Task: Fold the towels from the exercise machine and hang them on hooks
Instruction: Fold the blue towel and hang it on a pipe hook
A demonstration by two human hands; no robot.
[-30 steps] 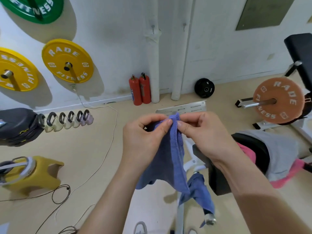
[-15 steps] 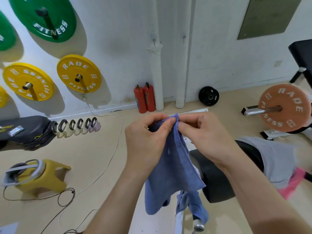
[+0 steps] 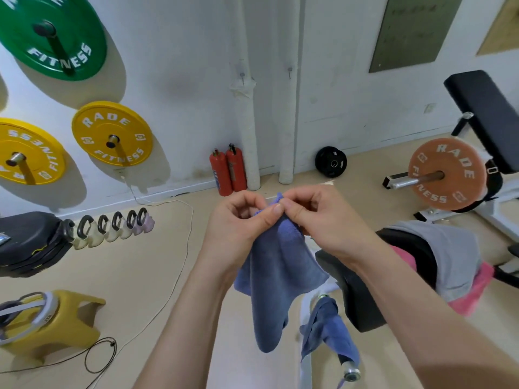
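**Item: blue towel, in hand, mid-fold**

Left hand (image 3: 238,223), then right hand (image 3: 317,220): we have the fingers of both clamped on the top corner of the soft blue terry towel (image 3: 275,276), which hangs limp in mid-air below them. We judge it light, floppy and not slippery, best taken by its corners or hem.

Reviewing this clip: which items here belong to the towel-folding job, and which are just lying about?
Job: blue towel pinched by left hand and right hand; second blue towel, grey towel and pink towel draped on the machine; wall hooks.
Lying about: weight plates, fire extinguishers, kettlebells, yellow stool, floor cable.
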